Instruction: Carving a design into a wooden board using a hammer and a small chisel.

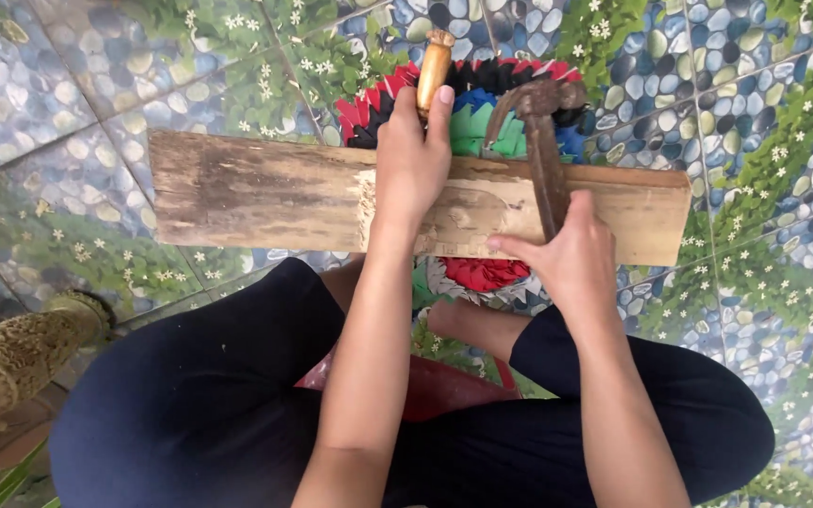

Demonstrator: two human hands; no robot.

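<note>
Head view: wooden plank [265, 193] lies flat across a multicoloured round mat [482, 89], just beyond the person's knees. Left hand [413, 155] rests on the plank, fingers clenched around a wooden-handled chisel [433, 68]. Right hand [566, 254], at the plank's near edge, grasps a claw hammer [540, 141] by its handle.

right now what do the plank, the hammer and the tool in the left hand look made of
Plank: bare, unfinished wood, weathered, with stains and a chipped pale patch.
Hammer: claw head and shaft look like dull brown metal, likely rusted iron or steel; held by the right hand.
Tool handle in the left hand: smooth, glossy orange-brown, probably varnished wood, its top end battered; its working end is hidden.
</note>
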